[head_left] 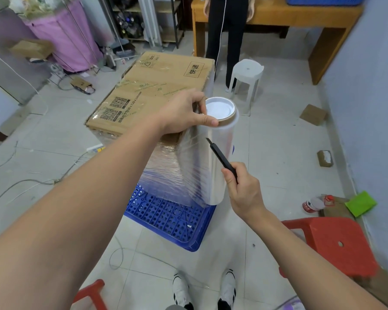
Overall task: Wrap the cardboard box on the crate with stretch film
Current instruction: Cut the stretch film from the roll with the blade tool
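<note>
Film roll [215, 153] upright beside wrapped box [157, 86], left hand [184, 113] gripping its top, right hand [244, 191] gripping knife [222, 158]

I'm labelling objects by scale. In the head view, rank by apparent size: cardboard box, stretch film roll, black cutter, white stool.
1. cardboard box
2. stretch film roll
3. white stool, though it stands farther away, so unsure against the roll
4. black cutter

Brown corrugated cardboard box [157, 86], top face: boxed Chinese characters "快递" at 2 o'clock corner; recycling triangle symbol at 12 o'clock; two QR codes at 8 o'clock, beside them a line ending "120 x 230mm". Other print too faint to read.
</note>
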The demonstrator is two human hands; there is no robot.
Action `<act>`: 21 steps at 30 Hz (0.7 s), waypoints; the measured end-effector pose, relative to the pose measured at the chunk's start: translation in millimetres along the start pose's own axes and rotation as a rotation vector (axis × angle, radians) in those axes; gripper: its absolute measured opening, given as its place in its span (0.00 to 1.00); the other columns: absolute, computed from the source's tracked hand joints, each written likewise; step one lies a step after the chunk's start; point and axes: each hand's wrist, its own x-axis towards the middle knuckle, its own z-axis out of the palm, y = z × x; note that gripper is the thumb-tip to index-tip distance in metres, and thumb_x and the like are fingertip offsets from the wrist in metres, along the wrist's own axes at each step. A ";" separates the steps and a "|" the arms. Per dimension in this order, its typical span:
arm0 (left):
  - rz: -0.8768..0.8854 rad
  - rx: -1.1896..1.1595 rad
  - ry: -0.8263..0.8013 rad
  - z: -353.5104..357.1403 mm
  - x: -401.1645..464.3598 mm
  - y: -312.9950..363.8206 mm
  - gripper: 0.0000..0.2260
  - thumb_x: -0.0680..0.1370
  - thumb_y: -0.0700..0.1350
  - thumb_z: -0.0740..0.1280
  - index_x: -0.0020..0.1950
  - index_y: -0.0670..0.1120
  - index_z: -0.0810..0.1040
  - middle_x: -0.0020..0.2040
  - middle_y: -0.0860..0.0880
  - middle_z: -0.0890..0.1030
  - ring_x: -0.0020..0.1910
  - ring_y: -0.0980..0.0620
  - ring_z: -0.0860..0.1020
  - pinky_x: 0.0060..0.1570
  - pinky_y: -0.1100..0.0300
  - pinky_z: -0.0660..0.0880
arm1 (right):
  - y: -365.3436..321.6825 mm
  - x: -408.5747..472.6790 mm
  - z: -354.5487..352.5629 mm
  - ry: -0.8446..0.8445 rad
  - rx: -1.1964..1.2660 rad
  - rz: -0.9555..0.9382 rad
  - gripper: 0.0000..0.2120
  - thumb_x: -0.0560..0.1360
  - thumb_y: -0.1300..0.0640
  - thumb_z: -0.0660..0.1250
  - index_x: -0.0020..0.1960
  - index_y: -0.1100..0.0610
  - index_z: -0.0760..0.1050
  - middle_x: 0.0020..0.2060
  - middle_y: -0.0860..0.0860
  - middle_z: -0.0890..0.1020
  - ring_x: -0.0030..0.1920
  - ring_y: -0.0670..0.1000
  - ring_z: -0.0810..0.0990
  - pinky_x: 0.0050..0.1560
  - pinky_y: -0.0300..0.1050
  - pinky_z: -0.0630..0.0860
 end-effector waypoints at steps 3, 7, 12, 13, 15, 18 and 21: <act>-0.024 -0.037 0.004 1.3 -1.5 0.6 0.21 0.67 0.56 0.83 0.44 0.44 0.78 0.60 0.43 0.81 0.57 0.41 0.78 0.58 0.43 0.75 | -1.5 3.0 1.9 0.013 -0.016 0.012 0.11 0.85 0.50 0.59 0.55 0.56 0.73 0.32 0.43 0.73 0.31 0.50 0.73 0.32 0.53 0.73; -0.030 -0.067 -0.001 1.5 -2.8 -1.2 0.23 0.65 0.60 0.83 0.42 0.46 0.77 0.60 0.44 0.82 0.57 0.40 0.79 0.58 0.39 0.76 | -3.2 3.9 5.9 -0.001 -0.011 0.010 0.10 0.85 0.49 0.58 0.55 0.55 0.72 0.30 0.43 0.72 0.30 0.48 0.71 0.31 0.49 0.70; -0.043 -0.063 0.008 2.1 -3.6 1.8 0.22 0.67 0.56 0.83 0.45 0.42 0.78 0.61 0.41 0.81 0.58 0.39 0.78 0.58 0.42 0.75 | -5.8 8.4 13.8 -0.004 -0.048 0.012 0.11 0.85 0.48 0.58 0.56 0.56 0.72 0.30 0.42 0.71 0.30 0.48 0.71 0.32 0.46 0.69; -0.043 -0.063 0.006 1.9 -4.0 2.0 0.22 0.67 0.56 0.83 0.45 0.42 0.79 0.61 0.41 0.81 0.58 0.39 0.78 0.58 0.42 0.75 | -5.8 9.0 15.4 -0.001 -0.059 0.012 0.12 0.85 0.47 0.58 0.56 0.56 0.72 0.31 0.42 0.71 0.30 0.49 0.72 0.32 0.48 0.70; -0.042 -0.059 0.004 1.3 -4.1 0.8 0.22 0.66 0.57 0.83 0.44 0.43 0.78 0.61 0.42 0.82 0.58 0.39 0.78 0.58 0.41 0.75 | -6.0 9.4 18.3 0.004 -0.068 0.007 0.12 0.85 0.47 0.57 0.56 0.54 0.71 0.31 0.43 0.72 0.30 0.51 0.73 0.32 0.50 0.71; -0.041 -0.062 0.001 0.6 -3.6 -0.7 0.23 0.66 0.58 0.83 0.43 0.44 0.78 0.60 0.42 0.82 0.57 0.39 0.78 0.58 0.40 0.75 | -5.5 7.6 20.5 0.008 -0.075 -0.004 0.10 0.85 0.47 0.57 0.56 0.53 0.71 0.31 0.42 0.72 0.30 0.50 0.73 0.31 0.46 0.69; -0.042 -0.063 -0.005 0.2 -3.3 -0.6 0.25 0.63 0.63 0.83 0.43 0.46 0.78 0.60 0.44 0.82 0.57 0.40 0.79 0.59 0.39 0.75 | -4.4 5.1 22.3 0.007 -0.070 0.002 0.10 0.85 0.49 0.57 0.56 0.54 0.71 0.30 0.43 0.71 0.29 0.49 0.72 0.31 0.45 0.67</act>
